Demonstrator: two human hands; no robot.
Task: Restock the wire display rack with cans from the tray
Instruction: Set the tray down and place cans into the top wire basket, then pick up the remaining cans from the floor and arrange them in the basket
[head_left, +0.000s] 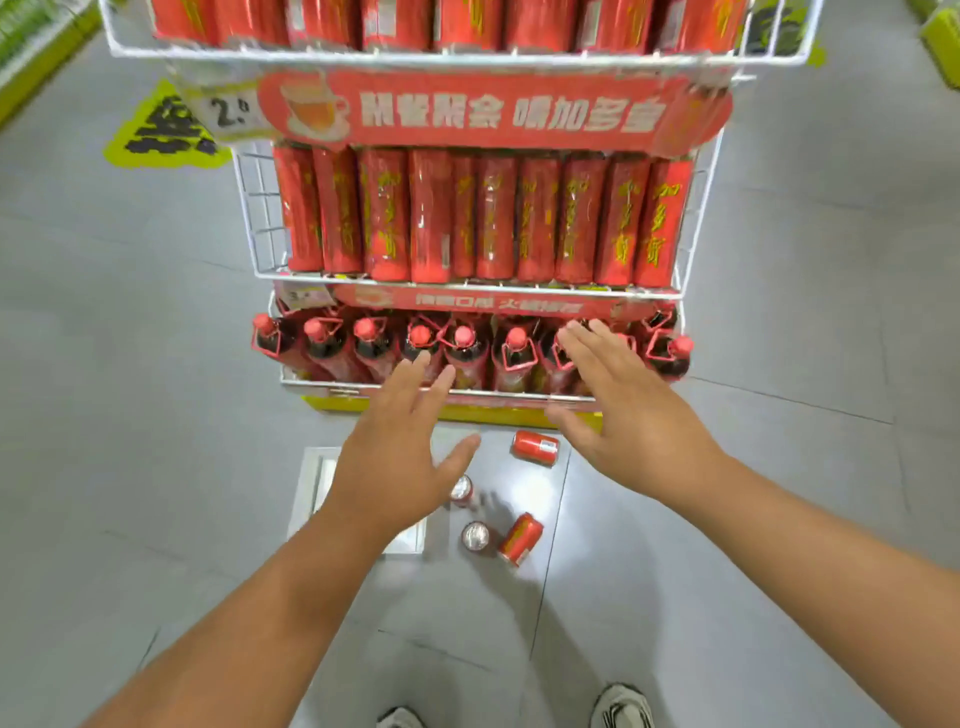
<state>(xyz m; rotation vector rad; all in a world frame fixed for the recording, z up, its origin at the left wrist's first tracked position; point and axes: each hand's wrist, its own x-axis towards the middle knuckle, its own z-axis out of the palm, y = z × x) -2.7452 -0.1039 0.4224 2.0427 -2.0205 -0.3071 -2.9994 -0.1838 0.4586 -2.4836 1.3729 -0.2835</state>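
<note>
The white wire display rack (260, 228) stands in front of me. Its middle shelf is full of red can packs (483, 218), and its bottom shelf holds red-capped bottles (366, 343). A pale flat tray (311, 483) lies on the floor, partly hidden under my left hand (395, 467). Several red cans are on the floor beside it: one lying near the rack (535, 447), one lying lower (521, 538), and two upright, one of them (475, 535) showing its silver top. My left hand and my right hand (618, 410) are both open, fingers spread, holding nothing, above the cans.
A yellow base (332, 404) runs under the rack's bottom shelf. A yellow floor sticker (161, 130) lies at the rack's left. Grey tiled floor surrounds the rack. My two shoes (621, 706) show at the bottom edge.
</note>
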